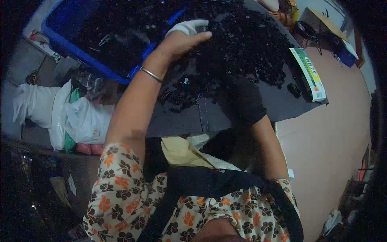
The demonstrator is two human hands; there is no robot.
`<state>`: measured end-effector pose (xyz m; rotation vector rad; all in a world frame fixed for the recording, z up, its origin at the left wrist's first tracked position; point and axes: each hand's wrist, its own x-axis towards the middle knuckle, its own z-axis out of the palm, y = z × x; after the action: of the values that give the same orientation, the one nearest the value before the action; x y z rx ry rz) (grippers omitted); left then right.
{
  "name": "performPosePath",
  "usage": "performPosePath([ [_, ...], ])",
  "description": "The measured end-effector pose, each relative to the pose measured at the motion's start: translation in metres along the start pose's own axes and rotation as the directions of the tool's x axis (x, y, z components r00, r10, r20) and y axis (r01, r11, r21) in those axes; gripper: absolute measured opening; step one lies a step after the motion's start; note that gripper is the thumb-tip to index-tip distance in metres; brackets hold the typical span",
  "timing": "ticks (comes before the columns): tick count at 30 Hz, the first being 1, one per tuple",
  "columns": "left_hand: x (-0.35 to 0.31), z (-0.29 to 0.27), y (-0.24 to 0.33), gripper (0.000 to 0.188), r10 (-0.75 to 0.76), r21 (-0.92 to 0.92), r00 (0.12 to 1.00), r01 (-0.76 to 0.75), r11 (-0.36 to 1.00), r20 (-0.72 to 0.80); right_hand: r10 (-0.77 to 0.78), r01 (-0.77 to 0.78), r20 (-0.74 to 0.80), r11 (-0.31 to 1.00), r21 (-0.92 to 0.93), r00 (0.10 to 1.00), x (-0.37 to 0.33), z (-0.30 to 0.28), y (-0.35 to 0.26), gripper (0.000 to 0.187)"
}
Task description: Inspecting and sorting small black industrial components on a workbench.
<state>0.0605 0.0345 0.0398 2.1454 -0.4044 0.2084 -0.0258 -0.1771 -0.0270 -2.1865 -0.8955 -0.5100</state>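
A wide heap of small black pieces (252,44), perhaps plastic parts, covers much of the dark grey work surface (177,125). My left hand (181,36), partly covered by a white glove, reaches to the heap's far left side beside the blue bin. Its thumb and fingers are apart, with dark pieces just beyond the tips; nothing held can be made out. Nearer me, my right hand (246,99) wears a black glove and lies at the near edge of the heap. Its fingers blend into the dark pieces, so their pose is hidden.
At the left, a blue bin (60,40) holds more black pieces. A green and white box (308,74) lies along the right edge of the surface. White plastic bags (86,121) stand lower left, and brown paper (183,151) shows below the near edge.
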Motion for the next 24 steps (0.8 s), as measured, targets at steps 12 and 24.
performPosePath([
  [12,-0.056,-0.035,-0.028,0.054,-0.069,0.718,0.994,0.106,0.688,-0.081,0.005,-0.007,-0.049,0.999,-0.049,0.999,0.000,0.000,0.001,0.020],
  [24,-0.120,0.039,0.006,0.100,-0.149,0.713,0.983,0.179,0.678,-0.105,0.058,-0.062,-0.088,0.997,-0.045,0.994,-0.003,-0.007,-0.005,0.012],
])
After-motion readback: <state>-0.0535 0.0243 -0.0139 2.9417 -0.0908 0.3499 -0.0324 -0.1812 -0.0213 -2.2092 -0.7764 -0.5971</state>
